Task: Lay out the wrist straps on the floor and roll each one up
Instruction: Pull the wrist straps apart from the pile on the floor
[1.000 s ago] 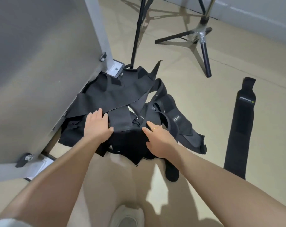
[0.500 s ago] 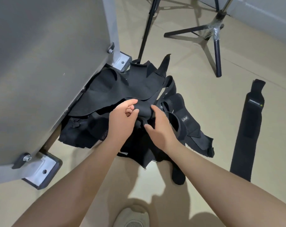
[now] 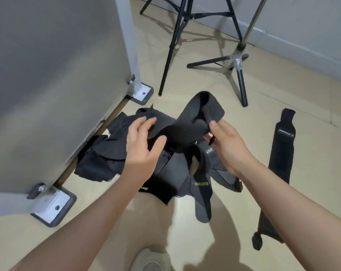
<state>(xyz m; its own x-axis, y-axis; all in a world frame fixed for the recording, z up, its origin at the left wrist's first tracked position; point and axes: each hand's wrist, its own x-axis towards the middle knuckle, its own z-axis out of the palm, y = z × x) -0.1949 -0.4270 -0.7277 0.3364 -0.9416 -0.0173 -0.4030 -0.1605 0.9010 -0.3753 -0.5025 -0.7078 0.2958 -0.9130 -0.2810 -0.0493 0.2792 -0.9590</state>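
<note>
One strap (image 3: 281, 151) is laid flat on the floor (image 3: 283, 114) off to the right, none look rolled yet, and the right hand (image 3: 227, 145) pinches another strap (image 3: 187, 126) lifted off the pile (image 3: 165, 169) while the left hand (image 3: 141, 145) hovers beside it, fingers loose.

matt black cloth straps (image 3: 177, 169) on a smooth, glossy floor (image 3: 214, 231).

Even, fairly bright indoor light from above; soft shadows of the arms and tripod legs (image 3: 241, 83) fall on the beige floor (image 3: 294, 106). Slight motion blur on both hands, wide-angle bending at the edges, black straps (image 3: 165, 173) lose detail
</note>
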